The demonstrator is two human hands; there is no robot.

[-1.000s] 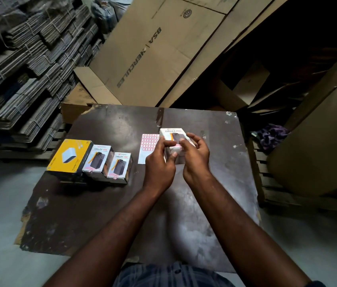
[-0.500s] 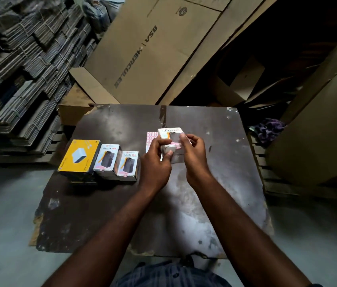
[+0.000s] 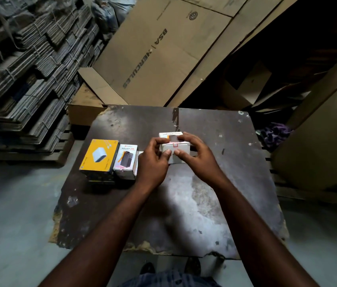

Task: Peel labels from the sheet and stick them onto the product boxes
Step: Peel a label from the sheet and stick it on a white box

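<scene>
HALLEY box (image 3: 183, 146) now nearer HALLEY 20K (image 3: 126, 160)

The room is dim, like a store room. A dark, worn surface (image 3: 215, 204) sits in the middle, with chipped edges and pale scuffed patches. The floor (image 3: 14, 224) under it is grey and smooth. On the left, tied bundles of flat cardboard (image 3: 28, 69) are piled high on a wooden pallet (image 3: 39, 155). Behind the surface a big brown cardboard sheet (image 3: 163, 48) leans back, with the words BSA HERCULES on it. More big cardboard (image 3: 318, 146) stands on the right. A purple cloth (image 3: 275, 133) lies in the dark gap near the right edge. The far right corner is very dark.
</scene>
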